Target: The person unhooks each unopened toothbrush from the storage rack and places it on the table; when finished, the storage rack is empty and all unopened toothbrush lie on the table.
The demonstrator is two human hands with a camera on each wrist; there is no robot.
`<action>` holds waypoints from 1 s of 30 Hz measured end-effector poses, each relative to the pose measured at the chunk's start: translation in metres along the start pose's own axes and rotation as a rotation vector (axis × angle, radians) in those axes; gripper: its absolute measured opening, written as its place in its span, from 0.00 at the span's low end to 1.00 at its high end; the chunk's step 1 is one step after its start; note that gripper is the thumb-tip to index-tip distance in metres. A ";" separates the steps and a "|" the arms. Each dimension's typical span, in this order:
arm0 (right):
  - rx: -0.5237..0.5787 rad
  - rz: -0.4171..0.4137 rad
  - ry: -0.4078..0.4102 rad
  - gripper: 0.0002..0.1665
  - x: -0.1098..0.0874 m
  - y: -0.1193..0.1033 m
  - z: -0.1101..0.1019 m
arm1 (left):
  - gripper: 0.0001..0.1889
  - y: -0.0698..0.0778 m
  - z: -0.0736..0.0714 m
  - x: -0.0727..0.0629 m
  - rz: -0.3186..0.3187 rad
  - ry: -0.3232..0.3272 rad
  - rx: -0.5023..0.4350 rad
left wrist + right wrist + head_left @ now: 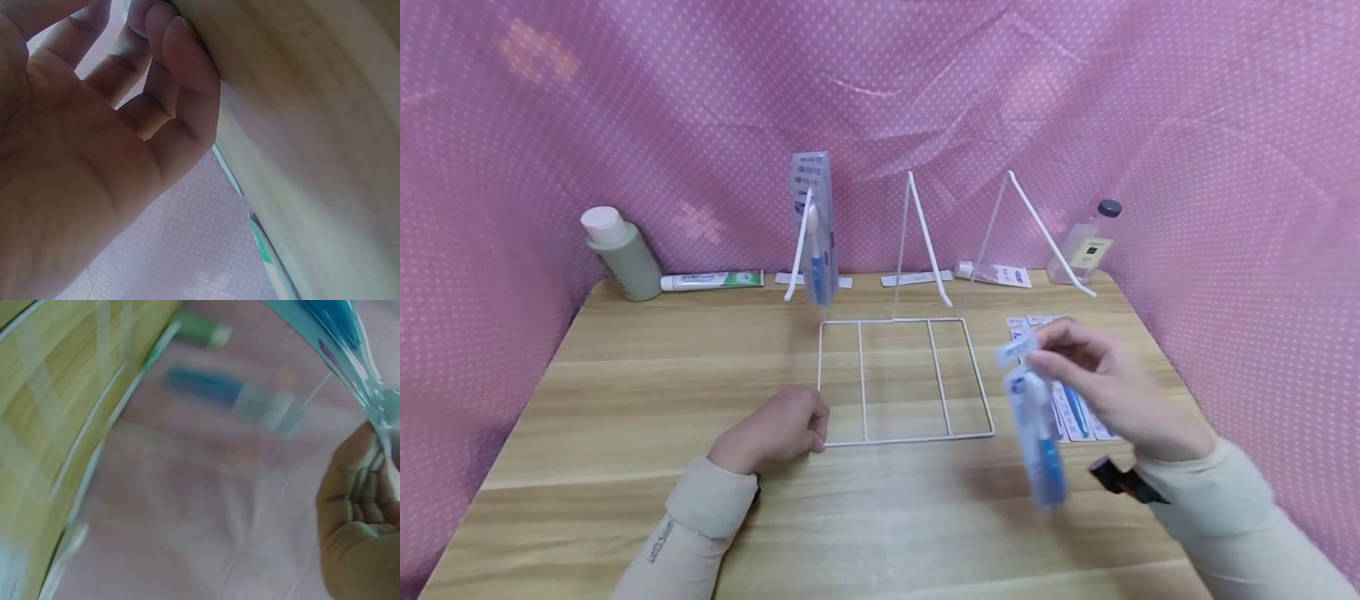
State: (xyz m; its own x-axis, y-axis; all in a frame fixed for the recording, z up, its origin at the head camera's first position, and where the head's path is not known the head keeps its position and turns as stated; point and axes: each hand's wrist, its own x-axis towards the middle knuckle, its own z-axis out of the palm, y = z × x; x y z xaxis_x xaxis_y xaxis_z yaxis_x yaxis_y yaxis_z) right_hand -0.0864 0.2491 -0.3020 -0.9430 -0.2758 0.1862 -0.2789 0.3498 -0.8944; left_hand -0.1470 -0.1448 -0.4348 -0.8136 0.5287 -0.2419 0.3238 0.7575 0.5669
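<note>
A white wire display rack (pixel 862 379) with three prongs stands on the wooden table. My left hand (pixel 778 429) has curled fingers at the rack's front left corner, holding the base wire; the left wrist view shows those fingers (pixel 187 75) against the tabletop, the wire hidden. Between the thumb and fingers of my right hand (pixel 1093 375) is the top of a packaged toothbrush (pixel 1037 442), blue-handled and slightly blurred, hanging over the table. On the rack's left prong hang packaged toothbrushes (pixel 820 242). More packaged toothbrushes (pixel 1078 412) lie beneath my right hand, partly covered.
A green bottle (pixel 628 254) and a toothpaste tube (pixel 712 281) sit at the back left. Behind the rack lie two white strips (pixel 916 278) and another tube (pixel 996 274). A clear bottle (pixel 1084 250) stands back right. Pink dotted cloth (pixel 700 100) surrounds the table.
</note>
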 end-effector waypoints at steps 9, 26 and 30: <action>-0.303 0.415 0.130 0.24 0.030 0.078 -0.128 | 0.15 -0.006 -0.007 -0.004 -0.036 -0.012 0.020; -0.257 0.691 0.038 0.28 0.073 0.214 -0.179 | 0.16 0.001 -0.002 -0.001 0.002 -0.004 0.040; -0.239 0.728 0.039 0.26 0.071 0.227 -0.177 | 0.16 0.003 -0.002 0.003 0.010 -0.015 0.034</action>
State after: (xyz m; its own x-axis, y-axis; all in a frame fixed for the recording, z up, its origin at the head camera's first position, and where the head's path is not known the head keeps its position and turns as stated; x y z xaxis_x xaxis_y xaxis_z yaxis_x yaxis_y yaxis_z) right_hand -0.2490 0.4669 -0.4196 -0.9083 0.1286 -0.3980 0.3876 0.6162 -0.6856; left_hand -0.1489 -0.1418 -0.4323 -0.8029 0.5416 -0.2488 0.3481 0.7650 0.5418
